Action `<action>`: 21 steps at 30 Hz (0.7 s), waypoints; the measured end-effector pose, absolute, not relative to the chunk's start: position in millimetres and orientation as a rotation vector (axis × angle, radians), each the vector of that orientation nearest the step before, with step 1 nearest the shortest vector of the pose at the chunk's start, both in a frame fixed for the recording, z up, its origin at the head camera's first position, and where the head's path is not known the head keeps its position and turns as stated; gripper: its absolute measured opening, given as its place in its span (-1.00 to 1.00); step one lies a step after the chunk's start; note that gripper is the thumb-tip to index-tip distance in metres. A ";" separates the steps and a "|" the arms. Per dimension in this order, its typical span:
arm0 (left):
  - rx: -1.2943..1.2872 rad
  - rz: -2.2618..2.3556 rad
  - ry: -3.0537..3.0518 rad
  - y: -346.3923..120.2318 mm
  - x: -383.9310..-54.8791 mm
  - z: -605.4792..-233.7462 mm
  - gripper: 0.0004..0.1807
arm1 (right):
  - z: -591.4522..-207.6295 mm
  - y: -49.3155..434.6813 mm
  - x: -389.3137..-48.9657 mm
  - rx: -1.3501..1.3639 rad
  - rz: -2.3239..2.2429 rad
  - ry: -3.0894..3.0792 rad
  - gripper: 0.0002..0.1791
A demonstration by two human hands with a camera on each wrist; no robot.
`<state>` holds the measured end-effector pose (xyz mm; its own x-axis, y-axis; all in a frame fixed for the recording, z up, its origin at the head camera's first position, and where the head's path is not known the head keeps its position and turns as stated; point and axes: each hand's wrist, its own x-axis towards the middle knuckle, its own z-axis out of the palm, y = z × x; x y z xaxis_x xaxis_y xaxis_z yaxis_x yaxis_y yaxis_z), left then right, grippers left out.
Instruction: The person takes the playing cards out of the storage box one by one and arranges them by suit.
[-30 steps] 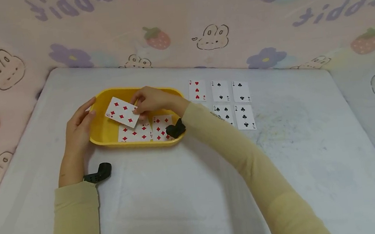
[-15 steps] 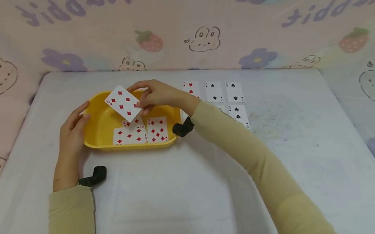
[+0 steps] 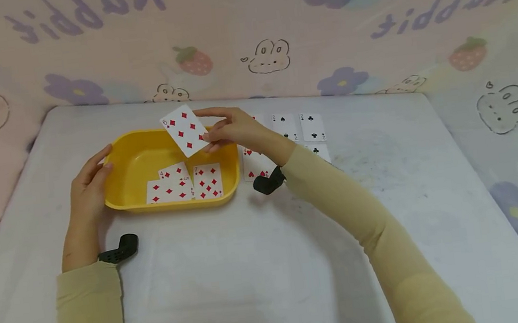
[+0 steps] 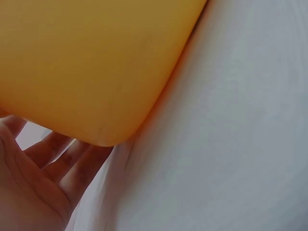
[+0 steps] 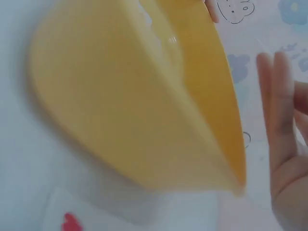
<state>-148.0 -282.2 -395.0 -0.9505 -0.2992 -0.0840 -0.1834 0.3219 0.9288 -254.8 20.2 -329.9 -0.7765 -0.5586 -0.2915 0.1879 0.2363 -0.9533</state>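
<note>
At the left end of the yellow plastic tub (image 3: 173, 206), my left hand (image 3: 86, 186) holds the rim between thumb and fingers. The left wrist view shows those fingers (image 4: 77, 166) against the outside of the tub wall. My right hand (image 3: 241, 131) pinches a six of diamonds playing card (image 3: 183, 130) by its right edge, face up, above the tub's back rim. Inside the tub lie a seven of diamonds (image 3: 207, 180), a four of diamonds (image 3: 174, 172) and another diamond card (image 3: 161, 191) overlapping it. In the right wrist view the held card is hidden.
Right of the tub, cards lie in rows on the white cloth: a four of hearts (image 3: 252, 170), a two of spades (image 3: 282, 125), a two of clubs (image 3: 313, 126) and others partly hidden by my right arm. A printed curtain (image 3: 224, 21) stands behind the table.
My right hand has lifted the six of diamonds up and out from inside the tub toward its back rim, uncovering the four of diamonds. My left hand stays at the tub's left end.
</note>
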 end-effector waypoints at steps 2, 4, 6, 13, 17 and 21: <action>0.462 -1.712 -2.475 -282.5 -146.9 -394.9 -0.56 | -332.3 27.2 -252.7 -0.312 -1.640 1.919 -0.43; 0.467 -1.706 -2.478 -282.4 -146.1 -394.7 -0.56 | -334.8 35.1 -250.6 -0.288 -1.679 1.934 -0.42; 0.467 -1.691 -2.485 -282.2 -145.5 -394.8 -0.56 | -337.3 43.2 -249.0 -0.263 -1.717 1.946 -0.43; 0.497 -1.689 -2.500 -283.0 -145.8 -395.1 -0.56 | -346.0 70.3 -245.1 -0.189 -1.820 2.003 -0.44; 0.490 -1.688 -2.497 -281.8 -146.2 -394.0 -0.56 | -348.9 85.7 -241.8 -0.156 -1.880 2.011 -0.44; 0.477 -1.701 -2.476 -281.9 -145.9 -394.5 -0.56 | -351.3 101.1 -239.3 -0.135 -1.935 1.999 -0.43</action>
<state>-145.9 -281.9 -394.5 -0.9459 -0.3108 -0.0932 -0.1985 0.3270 0.9239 -239.3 101.1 -351.3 -0.9328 -0.3093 -0.1849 0.1748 0.0603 -0.9828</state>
